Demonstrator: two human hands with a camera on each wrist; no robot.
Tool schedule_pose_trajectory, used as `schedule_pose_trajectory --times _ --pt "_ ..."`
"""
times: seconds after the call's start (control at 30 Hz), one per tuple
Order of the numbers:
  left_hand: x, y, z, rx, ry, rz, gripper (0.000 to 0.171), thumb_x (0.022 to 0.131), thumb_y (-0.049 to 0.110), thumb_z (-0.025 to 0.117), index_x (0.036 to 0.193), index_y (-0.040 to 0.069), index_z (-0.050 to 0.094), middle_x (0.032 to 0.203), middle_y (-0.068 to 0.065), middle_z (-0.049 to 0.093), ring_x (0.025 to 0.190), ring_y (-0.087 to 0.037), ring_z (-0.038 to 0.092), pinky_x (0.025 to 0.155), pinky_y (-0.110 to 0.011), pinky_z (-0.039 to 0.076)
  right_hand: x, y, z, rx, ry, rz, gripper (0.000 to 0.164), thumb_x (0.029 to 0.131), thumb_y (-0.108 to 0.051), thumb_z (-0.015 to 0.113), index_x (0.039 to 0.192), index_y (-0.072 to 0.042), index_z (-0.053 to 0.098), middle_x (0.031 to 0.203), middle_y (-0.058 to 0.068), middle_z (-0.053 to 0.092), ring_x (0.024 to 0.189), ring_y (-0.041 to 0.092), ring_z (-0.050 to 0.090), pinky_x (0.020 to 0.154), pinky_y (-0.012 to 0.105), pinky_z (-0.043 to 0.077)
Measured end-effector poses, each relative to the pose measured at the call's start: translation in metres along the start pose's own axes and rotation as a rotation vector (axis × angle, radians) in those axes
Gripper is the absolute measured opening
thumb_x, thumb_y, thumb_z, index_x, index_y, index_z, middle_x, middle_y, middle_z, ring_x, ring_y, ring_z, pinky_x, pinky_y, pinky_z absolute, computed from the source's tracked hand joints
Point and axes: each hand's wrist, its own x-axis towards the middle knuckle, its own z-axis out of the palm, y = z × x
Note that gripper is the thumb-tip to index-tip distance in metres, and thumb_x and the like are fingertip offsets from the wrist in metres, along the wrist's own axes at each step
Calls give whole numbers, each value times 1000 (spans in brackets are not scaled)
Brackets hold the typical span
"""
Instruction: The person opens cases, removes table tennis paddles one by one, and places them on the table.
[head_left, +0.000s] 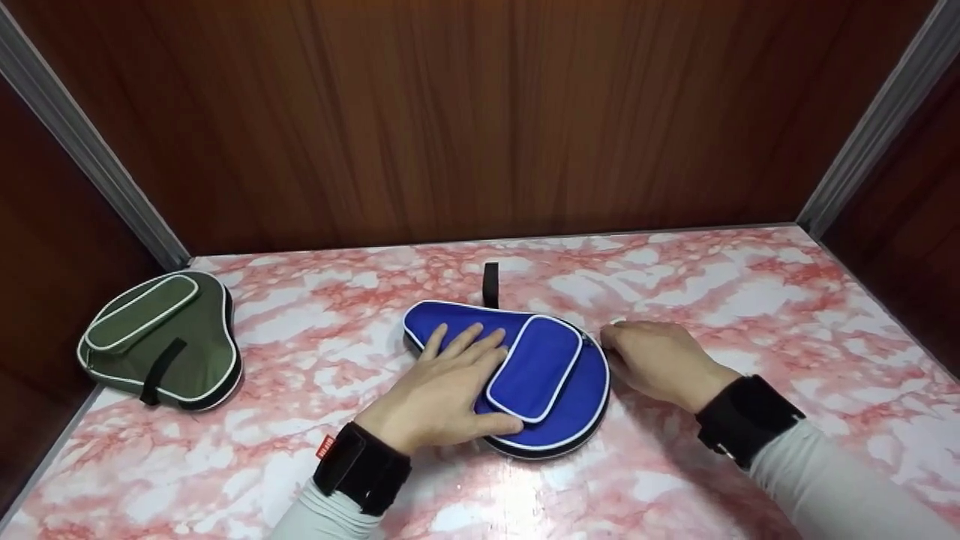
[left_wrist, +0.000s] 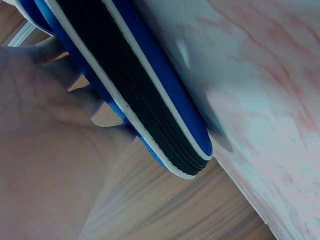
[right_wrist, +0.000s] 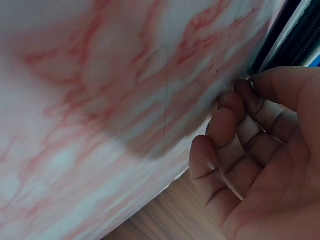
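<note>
A blue table tennis paddle case (head_left: 581, 401) with white piping and a raised front pocket (head_left: 536, 367) lies flat in the middle of the table. Across its narrower part rests my left hand (head_left: 442, 394), fingers spread and thumb near the pocket's lower edge. In the left wrist view the black zipper (left_wrist: 150, 107) along the case's side appears closed. At the right rim of the case is my right hand (head_left: 656, 364), thumb and forefinger pinching a small metal zipper pull (right_wrist: 251, 83). Its other fingers are curled, and most of the pull is hidden.
An olive green paddle case (head_left: 199, 341) with a black strap (head_left: 163, 371) lies at the table's left. A black loop (head_left: 491, 285) sticks out behind the blue case. Brown wooden panels (head_left: 480, 127) stand around the red-and-white marbled table (head_left: 322, 330).
</note>
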Motion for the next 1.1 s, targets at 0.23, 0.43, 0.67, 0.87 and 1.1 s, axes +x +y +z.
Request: schedule_pose_trajectory --times 0.23,0.43,0.67,0.87,1.1 --pt "1 0 0 3 19 6 97 98 72 68 166 6 48 177 -12 36 167 -37 21 131 -66 5 7 -1 -1 65 -47 59 23 98 -9 77 83 -18 61 74 -6 55 69 15 57 62 45 53" --pt "1 0 0 -17 25 3 96 97 69 71 165 5 49 176 -12 38 167 -36 22 132 -65 4 5 -2 -1 -9 -76 12 15 101 -9 71 91 -14 62 84 2 62 80 28 70 70 54 59" --pt "1 -1 0 -38 28 1 96 96 68 73 164 4 50 176 -12 39 167 -37 22 132 -64 3 0 -1 4 -49 -54 -19 12 105 -12 67 94 -12 61 89 4 65 86 32 72 72 53 60" --pt "1 -1 0 -36 34 0 96 96 69 73 164 4 51 175 -12 40 167 -37 23 132 -65 4 -4 -3 6 -87 -5 -44 8 106 -9 64 98 -9 62 98 12 72 97 36 76 79 55 63" --pt "2 1 0 -29 38 -3 95 96 68 74 163 5 52 175 -11 40 166 -37 24 132 -65 5 -11 -5 5 -139 51 -56 6 99 -3 71 100 -9 68 98 13 73 91 34 77 75 52 63"
